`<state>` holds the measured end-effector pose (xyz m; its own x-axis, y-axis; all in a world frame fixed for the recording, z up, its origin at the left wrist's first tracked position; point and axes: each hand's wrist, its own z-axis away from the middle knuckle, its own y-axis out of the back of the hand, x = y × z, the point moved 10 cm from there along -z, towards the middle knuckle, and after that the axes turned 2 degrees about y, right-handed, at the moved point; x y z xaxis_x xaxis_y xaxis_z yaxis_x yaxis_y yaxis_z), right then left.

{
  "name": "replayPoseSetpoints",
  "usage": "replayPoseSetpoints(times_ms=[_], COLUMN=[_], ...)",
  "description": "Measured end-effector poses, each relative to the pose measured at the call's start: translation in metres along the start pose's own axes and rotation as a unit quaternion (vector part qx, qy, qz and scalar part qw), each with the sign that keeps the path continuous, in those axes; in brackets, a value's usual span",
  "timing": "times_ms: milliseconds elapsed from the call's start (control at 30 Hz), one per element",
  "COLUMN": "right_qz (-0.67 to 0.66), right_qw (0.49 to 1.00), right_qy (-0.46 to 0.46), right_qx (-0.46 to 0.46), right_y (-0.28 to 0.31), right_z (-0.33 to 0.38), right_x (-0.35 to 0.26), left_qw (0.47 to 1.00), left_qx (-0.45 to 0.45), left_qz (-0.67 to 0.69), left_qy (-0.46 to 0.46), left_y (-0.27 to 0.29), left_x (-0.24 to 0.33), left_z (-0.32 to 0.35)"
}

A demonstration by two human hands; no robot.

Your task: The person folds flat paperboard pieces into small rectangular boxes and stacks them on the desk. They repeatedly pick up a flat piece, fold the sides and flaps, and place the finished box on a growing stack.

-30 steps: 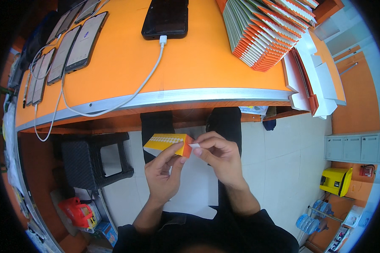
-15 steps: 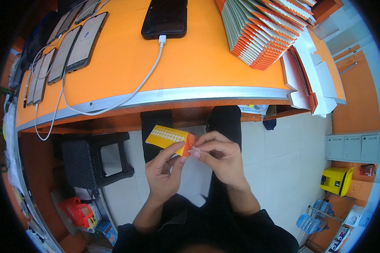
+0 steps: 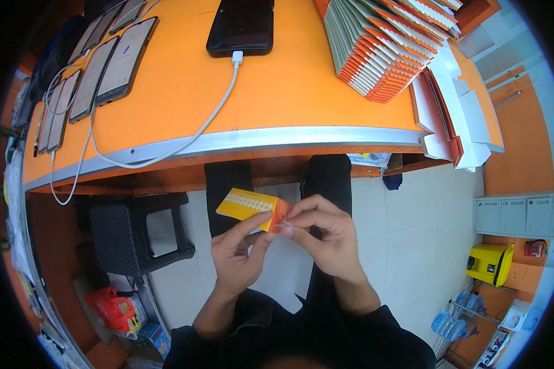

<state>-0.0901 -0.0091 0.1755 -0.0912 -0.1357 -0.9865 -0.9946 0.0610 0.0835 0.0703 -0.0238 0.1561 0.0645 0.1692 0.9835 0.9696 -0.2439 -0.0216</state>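
A small yellow packet with a white diamond pattern and an orange end is held above my lap, below the desk's front edge. My left hand grips it near the orange end, between thumb and fingers. At that orange end my right hand is closed in a pinch on a thin whitish bit, too small and blurred to name. Both sets of fingertips almost meet there.
On the orange desk lie a black phone on a white cable and several more phones at the left. Folded orange-and-white cards stand at the right beside an open white carton. A black stool stands lower left.
The packet has shifted slightly right and down with my left hand. My right fingertips have moved a little lower at its orange end, and less of the whitish bit shows.
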Motion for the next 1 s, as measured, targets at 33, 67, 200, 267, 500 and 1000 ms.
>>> replayPoseSetpoints(times_ms=[33, 67, 200, 267, 500, 1000], right_qz=[0.017, 0.034, 0.079, 0.078, 0.092, 0.153], right_qw=[1.0, 0.999, 0.997, 0.997, 0.991, 0.976], right_qy=[-0.003, -0.005, 0.009, 0.016, 0.087, 0.137], right_qx=[-0.007, -0.015, -0.023, -0.02, -0.031, -0.066], right_y=[-0.001, -0.001, -0.002, -0.001, 0.001, -0.022], right_z=[0.001, 0.002, 0.002, 0.002, 0.003, 0.019], right_x=[-0.002, -0.005, -0.016, -0.019, -0.024, -0.024], left_qw=[1.0, 1.0, 0.999, 1.0, 1.0, 0.981], left_qx=[-0.003, -0.009, -0.025, -0.022, 0.002, 0.162], left_qz=[0.002, -0.011, -0.03, -0.02, 0.0, 0.102], left_qy=[0.002, -0.001, -0.003, -0.003, -0.03, 0.042], left_y=[0.001, 0.001, 0.0, -0.001, 0.002, 0.029], left_x=[-0.001, 0.001, 0.005, 0.004, 0.009, -0.017], left_z=[0.0, 0.001, 0.002, 0.001, -0.004, 0.0])
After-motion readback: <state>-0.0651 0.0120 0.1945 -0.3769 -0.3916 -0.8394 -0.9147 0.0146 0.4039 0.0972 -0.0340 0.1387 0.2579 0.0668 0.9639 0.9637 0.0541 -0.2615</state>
